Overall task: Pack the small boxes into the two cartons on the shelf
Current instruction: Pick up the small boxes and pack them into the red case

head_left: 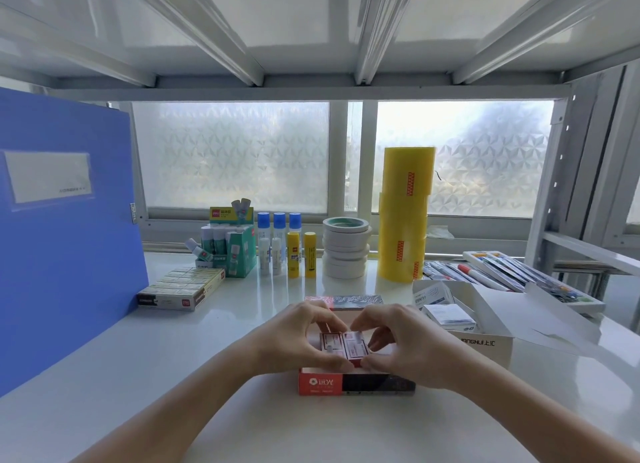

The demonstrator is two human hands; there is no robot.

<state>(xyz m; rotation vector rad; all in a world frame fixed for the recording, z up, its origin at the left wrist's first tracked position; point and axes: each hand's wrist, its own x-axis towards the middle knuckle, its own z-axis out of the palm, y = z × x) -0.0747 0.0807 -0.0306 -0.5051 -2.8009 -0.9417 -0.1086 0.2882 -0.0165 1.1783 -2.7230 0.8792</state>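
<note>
Head view: small boxes [343, 347] between left hand [300, 341] and right hand [403, 343].

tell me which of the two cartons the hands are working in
The red-and-black carton at the near centre; both hands press small boxes into it. The white carton sits untouched to its right.

A white metal shelf bay in front of a frosted window

The glossy white shelf surface [86, 376] reflects daylight from the patterned frosted window [232, 157], which is divided by a white mullion [369, 157]. Overhead, the upper shelf underside [311, 19] shows white ribs. A perforated grey upright [554, 171] stands at the right.
</note>
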